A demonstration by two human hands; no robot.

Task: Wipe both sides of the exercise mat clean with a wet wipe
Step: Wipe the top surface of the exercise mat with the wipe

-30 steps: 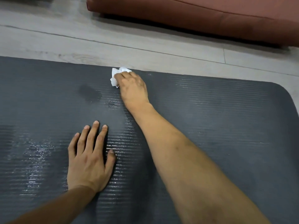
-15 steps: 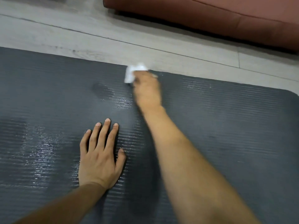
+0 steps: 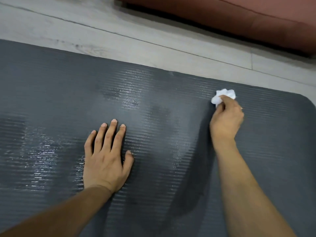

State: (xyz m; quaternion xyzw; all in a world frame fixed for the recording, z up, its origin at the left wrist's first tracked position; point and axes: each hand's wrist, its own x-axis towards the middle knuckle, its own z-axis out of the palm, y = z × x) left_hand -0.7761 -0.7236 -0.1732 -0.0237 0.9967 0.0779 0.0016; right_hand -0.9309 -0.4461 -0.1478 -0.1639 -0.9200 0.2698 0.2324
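Right hand (image 3: 226, 120) pinches the balled wipe (image 3: 223, 96) in curled fingers near the mat (image 3: 51, 82)'s far edge. Left hand (image 3: 106, 156) lies flat, bracing. Best to overlap strokes toward the dry corner.

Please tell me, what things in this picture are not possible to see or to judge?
- Mat underside: head view, it lies face down on the floor.
- Mat's left and near ends: cut off by the frame edges.
- Most of the wipe: bunched under the right hand fingers.
- Mat under the left hand: covered by the flat palm.
- Red cushion: cut off at the top edge.
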